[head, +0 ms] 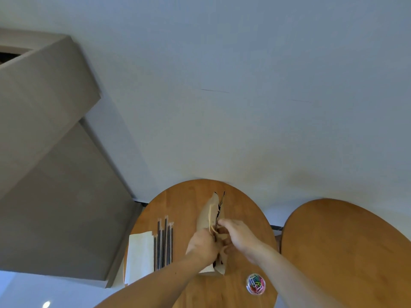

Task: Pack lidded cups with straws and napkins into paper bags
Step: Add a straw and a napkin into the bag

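I see both forearms stretched forward; the left hand (204,243) and the right hand (238,234) meet at the paper bag (208,211), fingers curled on its edges.

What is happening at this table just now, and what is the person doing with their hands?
A person is working on a brown paper bag on a round wooden table. The left hand and the right hand both grip it near its handles. I cannot tell if they are opening or closing it. Black straws and white napkins lie untouched to the left of the bag. A small tub of coloured paper clips stands to the right. No cup is in view.
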Tool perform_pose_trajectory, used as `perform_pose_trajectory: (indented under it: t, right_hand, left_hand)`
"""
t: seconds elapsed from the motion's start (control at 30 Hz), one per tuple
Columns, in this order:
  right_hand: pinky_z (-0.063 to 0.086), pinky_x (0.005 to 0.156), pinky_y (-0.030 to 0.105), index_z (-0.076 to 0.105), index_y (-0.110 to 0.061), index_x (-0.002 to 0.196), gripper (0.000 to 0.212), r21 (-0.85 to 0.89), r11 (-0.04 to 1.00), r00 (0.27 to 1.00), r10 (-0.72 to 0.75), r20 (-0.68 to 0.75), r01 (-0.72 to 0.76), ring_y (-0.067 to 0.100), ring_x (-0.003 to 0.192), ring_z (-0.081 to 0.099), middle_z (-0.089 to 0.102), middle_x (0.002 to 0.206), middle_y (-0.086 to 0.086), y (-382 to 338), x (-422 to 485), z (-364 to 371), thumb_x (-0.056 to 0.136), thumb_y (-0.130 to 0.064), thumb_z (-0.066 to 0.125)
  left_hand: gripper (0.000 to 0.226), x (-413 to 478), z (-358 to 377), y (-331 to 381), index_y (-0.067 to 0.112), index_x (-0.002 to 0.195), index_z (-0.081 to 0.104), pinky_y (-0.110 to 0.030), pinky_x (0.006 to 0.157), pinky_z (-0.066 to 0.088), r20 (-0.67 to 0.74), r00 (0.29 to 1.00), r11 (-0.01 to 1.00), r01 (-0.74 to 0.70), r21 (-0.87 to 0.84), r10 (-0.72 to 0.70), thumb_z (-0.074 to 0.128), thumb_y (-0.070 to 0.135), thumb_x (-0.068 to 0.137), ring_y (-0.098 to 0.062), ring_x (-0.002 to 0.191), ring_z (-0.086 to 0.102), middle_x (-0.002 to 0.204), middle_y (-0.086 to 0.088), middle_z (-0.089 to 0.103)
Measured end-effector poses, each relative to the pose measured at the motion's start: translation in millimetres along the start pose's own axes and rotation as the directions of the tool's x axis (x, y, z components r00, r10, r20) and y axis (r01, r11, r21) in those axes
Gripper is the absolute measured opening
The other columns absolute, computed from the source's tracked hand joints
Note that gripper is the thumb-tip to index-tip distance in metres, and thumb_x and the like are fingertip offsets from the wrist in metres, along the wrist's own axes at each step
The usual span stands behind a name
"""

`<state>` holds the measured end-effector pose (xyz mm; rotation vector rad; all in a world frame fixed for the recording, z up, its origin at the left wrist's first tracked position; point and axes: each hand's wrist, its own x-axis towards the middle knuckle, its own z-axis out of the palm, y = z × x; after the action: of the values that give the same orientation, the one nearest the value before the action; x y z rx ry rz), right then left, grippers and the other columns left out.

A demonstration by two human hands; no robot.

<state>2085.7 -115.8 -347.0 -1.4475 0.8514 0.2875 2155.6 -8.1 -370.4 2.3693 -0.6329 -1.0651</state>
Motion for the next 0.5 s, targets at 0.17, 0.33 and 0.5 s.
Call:
perform_pose_trajectory:
  t: [0.17, 0.33, 0.5]
  right_hand:
    - [0.048, 0.096, 0.029, 0.059, -0.028, 0.129, 0.034, -0.756, 0.586, 0.831, -0.547, -0.103, 0.293, 0.01, 0.115, 0.053, 0.059, 0.127, -0.008, 12.8, 6.8, -21.1, 0.096, -0.032, 0.05]
    - [0.034, 0.111, 0.04, 0.058, -0.02, 0.128, 0.043, -0.932, 0.253, 0.668, -0.744, -0.017, 0.258, 0.02, 0.128, 0.044, 0.055, 0.13, -0.003, 12.8, 21.0, -43.6, 0.086, -0.026, 0.066]
    - [0.025, 0.113, 0.04, 0.065, -0.026, 0.095, 0.023, -0.972, 0.161, 0.809, -0.586, 0.043, 0.169, 0.017, 0.099, 0.058, 0.065, 0.096, -0.007, 10.9, 33.3, -48.2, 0.1, -0.041, 0.048]
  left_hand:
    - [0.033, 11.2, -26.2, -0.4, 0.02, 0.065, 0.049, -0.019, 0.049, 0.043, -0.002, 0.999, 0.986, -0.035, 0.165, 0.036, 0.048, 0.022, 0.098, -0.015, 0.061, 0.056, 0.065, 0.003, 0.053]
    - [0.035, 27.5, -53.0, -1.1, 0.023, 0.064, 0.043, -0.02, 0.053, 0.036, 0.076, 0.988, 0.929, -0.152, 0.339, 0.134, 0.047, 0.024, 0.099, -0.01, 0.058, 0.048, 0.065, 0.004, 0.049]
    - [0.025, 27.5, -56.2, 0.5, 0.024, 0.069, 0.05, -0.024, 0.055, 0.042, -0.048, 0.984, 0.911, -0.142, 0.386, 0.173, 0.056, 0.03, 0.093, -0.012, 0.063, 0.053, 0.07, 0.005, 0.057]
